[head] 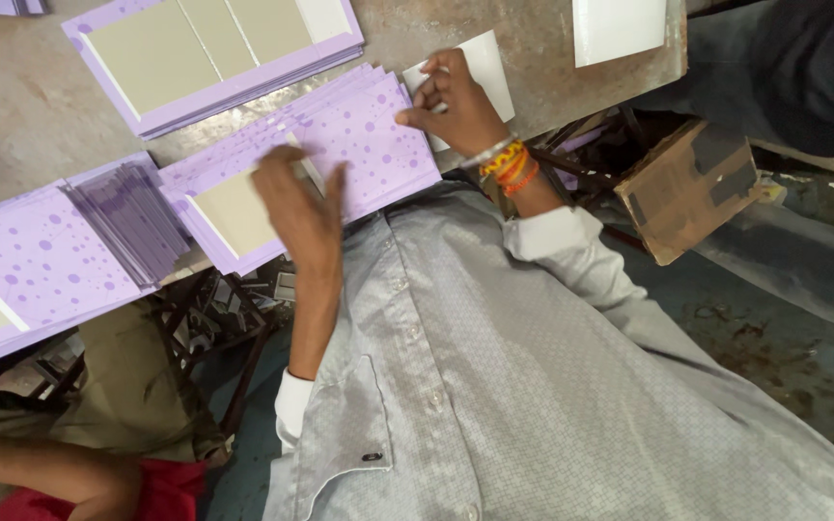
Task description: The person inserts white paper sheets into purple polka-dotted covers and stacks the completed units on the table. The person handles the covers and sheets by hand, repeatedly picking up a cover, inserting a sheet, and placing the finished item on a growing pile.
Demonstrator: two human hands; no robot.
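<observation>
1. The fingers of the left hand (301,207) are spread and lie flat, palm down, on the fanned purple dotted sheets (369,135). They press on the stack and grip nothing. The hand is a little blurred.
2. The fingers of the right hand (456,106) are curled together, with thumb and forefinger seemingly pinched on the near corner of a white card (489,63). Coloured bangles ring that wrist.
3. The purple dotted sheets sit at the near edge of the desk (12,116), right in front of the person's chest. A grey board panel (234,207) is mounted on the sheet at their 8 o'clock end, touching the left hand. The white card lies at 2 o'clock from the stack, partly under the right hand.
4. Handling, as a judgement: the sheets look thin, light and smooth, so the fan would slide or skew easily. A flat palm steadies it best. A single sheet is best lifted at a free corner, since a pinch mid-sheet could crease it. The board panel looks stiff.
5. Around them:
   - At 11 o'clock is a second purple pile (118,24) with grey boards.
   - At 9 o'clock is another dotted pile (41,251), with a fan of dark strips (132,217) beside it.
   - At 1 o'clock is a white sheet (620,29).
   - A brown cardboard box (687,183) sits below the desk at 3 o'clock.
   - Another person's arm (79,478) shows at 7 o'clock.
</observation>
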